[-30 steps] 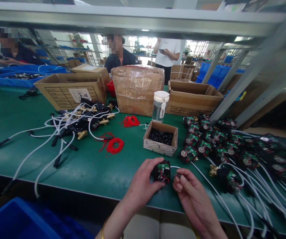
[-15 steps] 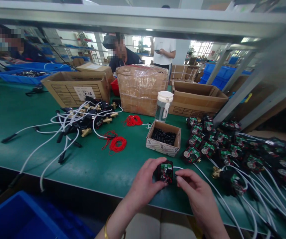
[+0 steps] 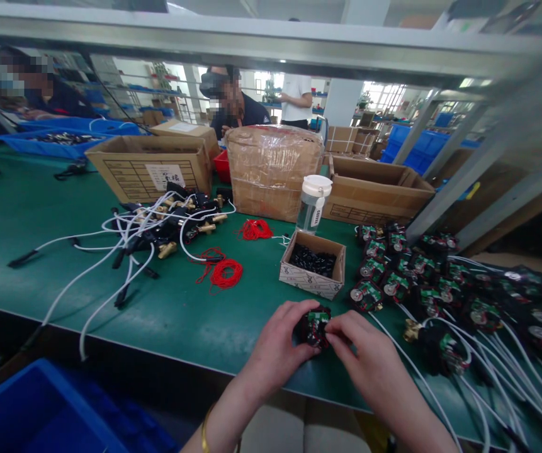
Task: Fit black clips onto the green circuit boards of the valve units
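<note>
My left hand point(image 3: 277, 343) grips a black-housed unit with a green circuit board point(image 3: 316, 327) and red wires, close to the front of the green table. Thumb and fingers hold it from its left side. My right hand point(image 3: 362, 349) is closed in a pinch at the unit's right side, its fingertips over the housing edge; whatever lies between them is too small to make out. Just behind stands an open carton of small black parts point(image 3: 312, 277). Many similar units point(image 3: 365, 294) with white cables lie to the right.
A lidded clear bottle point(image 3: 312, 204) stands behind the small carton. Red wire coils point(image 3: 226, 274) and a heap of brass-fitted units with white cables point(image 3: 167, 220) lie left. Cardboard boxes point(image 3: 275, 170) line the back. A blue bin point(image 3: 48, 409) sits below the front edge. People are beyond.
My right hand has moved left, from beside the unit onto its right edge. My left hand keeps its hold. The view has shifted slightly.
</note>
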A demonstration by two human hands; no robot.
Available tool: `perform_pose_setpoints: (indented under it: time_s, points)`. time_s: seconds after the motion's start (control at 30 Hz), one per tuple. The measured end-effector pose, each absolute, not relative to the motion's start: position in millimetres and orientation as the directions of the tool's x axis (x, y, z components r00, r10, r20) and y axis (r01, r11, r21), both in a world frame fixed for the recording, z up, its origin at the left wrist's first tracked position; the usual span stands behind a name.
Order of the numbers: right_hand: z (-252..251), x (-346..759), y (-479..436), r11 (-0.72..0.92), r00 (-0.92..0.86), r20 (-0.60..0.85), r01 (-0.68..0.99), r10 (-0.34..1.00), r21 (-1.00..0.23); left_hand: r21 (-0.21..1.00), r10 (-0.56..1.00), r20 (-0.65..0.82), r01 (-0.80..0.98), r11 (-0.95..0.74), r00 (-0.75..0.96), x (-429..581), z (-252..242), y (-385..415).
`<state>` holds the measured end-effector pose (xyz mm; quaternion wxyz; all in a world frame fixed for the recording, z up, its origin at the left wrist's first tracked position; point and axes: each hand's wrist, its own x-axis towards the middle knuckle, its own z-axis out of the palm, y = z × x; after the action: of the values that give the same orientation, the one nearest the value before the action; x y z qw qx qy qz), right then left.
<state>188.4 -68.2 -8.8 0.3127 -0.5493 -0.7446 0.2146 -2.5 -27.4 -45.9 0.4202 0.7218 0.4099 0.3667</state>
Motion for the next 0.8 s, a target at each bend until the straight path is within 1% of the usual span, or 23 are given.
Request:
perform_pose_setpoints:
  time_s: [0.17,0.23,0.3,0.37,0.47,0.6,0.67,0.73,0.8]
  points:
    - [8.1,188.5,-53.7,0.369,-0.356,0.12,0.8,0.927,-0.473,0.907,0.895,0.198,0.272,-0.322,0.4,-2.8,-45.3,-26.0]
    - [14.0,186.3,-48.1,0.384,-0.388,0.072,0.836,0.919,-0.391,0.909,0.897,0.193,0.272,-0.316,0.398,-2.7,-45.8,-25.4]
    - [19.0,183.6,-45.1,0.383,-0.395,0.04,0.854,0.918,-0.352,0.91,0.903,0.183,0.279,-0.305,0.389,-2.4,-46.5,-25.0]
    - [22.0,181.6,-45.1,0.356,-0.373,0.034,0.851,0.927,-0.385,0.91,0.907,0.18,0.285,-0.3,0.381,-2.1,-47.2,-24.8]
    - [20.7,180.7,-48.3,0.291,-0.305,0.058,0.807,0.951,-0.514,0.91,0.907,0.182,0.284,-0.302,0.38,-1.9,-47.9,-24.4]
    - [9.4,183.4,-52.5,0.229,-0.218,0.105,0.686,0.97,-0.69,0.91,0.907,0.182,0.283,-0.301,0.38,-2.0,-48.5,-24.7]
    - [0.8,186.4,-55.1,0.213,-0.177,0.13,0.615,0.976,-0.759,0.907,0.91,0.194,0.287,-0.308,0.365,-2.1,-48.6,-25.4]
    - [-9.4,190.2,-59.5,0.21,-0.118,0.174,0.58,0.978,-0.787,0.9,0.921,0.205,0.306,-0.31,0.332,-2.4,-48.4,-26.1]
    - [-21.0,193.6,-66.1,0.211,-0.042,0.236,0.618,0.971,-0.758,0.898,0.934,0.197,0.328,-0.294,0.297,-3.0,-48.1,-26.6]
